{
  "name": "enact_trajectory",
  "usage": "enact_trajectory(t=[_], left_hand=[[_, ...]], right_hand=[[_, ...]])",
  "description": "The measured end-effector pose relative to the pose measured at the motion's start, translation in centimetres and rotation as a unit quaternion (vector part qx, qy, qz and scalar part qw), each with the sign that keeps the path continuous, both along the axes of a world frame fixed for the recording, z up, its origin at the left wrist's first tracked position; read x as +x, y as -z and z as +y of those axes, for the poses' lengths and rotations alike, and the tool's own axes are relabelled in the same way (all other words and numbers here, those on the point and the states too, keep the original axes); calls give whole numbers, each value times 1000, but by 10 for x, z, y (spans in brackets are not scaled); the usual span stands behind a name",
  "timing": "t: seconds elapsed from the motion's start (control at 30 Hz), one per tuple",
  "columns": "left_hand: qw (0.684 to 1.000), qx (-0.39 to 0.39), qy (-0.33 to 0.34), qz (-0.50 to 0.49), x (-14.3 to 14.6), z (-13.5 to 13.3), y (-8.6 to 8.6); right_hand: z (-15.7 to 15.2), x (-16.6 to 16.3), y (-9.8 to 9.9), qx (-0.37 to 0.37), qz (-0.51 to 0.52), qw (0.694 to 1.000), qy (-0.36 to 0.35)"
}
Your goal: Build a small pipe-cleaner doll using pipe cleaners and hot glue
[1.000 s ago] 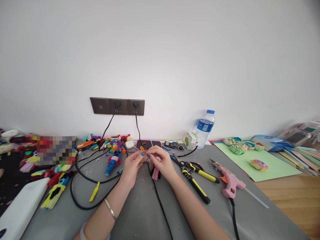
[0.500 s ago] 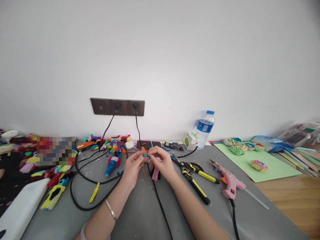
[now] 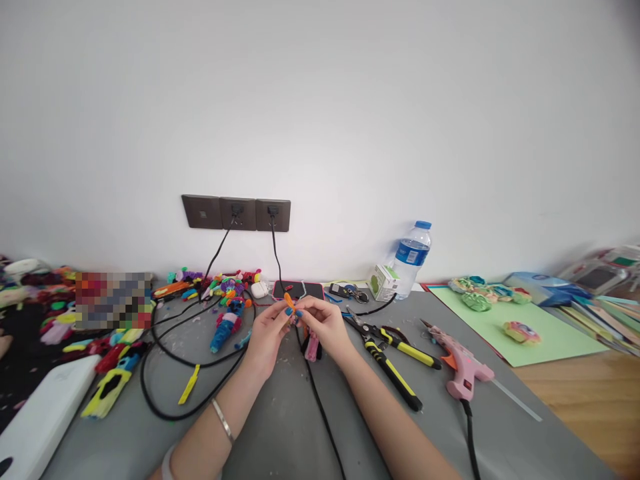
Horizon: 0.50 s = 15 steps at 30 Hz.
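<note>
My left hand (image 3: 266,337) and my right hand (image 3: 326,327) meet over the grey table (image 3: 280,427), fingertips pinched together on a small craft piece (image 3: 295,312) with an orange tip and pink and blue parts. Both hands are closed on it. A pink fuzzy piece (image 3: 313,347) lies on the table just under my right hand. A black cable (image 3: 320,407) runs between my forearms. A bangle circles my left wrist.
Yellow-handled pliers (image 3: 393,363) and a pink glue gun (image 3: 460,365) lie to the right. A water bottle (image 3: 411,257), a small box (image 3: 381,281) and a phone (image 3: 299,289) stand by the wall. Colourful craft bits (image 3: 227,293) and a white box (image 3: 43,420) sit left; green paper (image 3: 520,323) lies right.
My hands have drawn slightly closer together around the small piece; otherwise nothing has moved.
</note>
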<state>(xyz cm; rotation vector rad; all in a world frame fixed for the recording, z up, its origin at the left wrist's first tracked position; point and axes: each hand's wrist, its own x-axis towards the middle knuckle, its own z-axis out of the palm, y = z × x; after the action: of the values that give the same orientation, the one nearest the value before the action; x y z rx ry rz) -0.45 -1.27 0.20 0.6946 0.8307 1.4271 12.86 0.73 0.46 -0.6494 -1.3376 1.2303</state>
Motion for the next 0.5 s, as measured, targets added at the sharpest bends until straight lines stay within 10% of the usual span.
enact_trajectory(t=[0.5], left_hand=[[1000,-11,2,0,2,1,5]], right_hand=[[3,4,0,5,-51,999,3]])
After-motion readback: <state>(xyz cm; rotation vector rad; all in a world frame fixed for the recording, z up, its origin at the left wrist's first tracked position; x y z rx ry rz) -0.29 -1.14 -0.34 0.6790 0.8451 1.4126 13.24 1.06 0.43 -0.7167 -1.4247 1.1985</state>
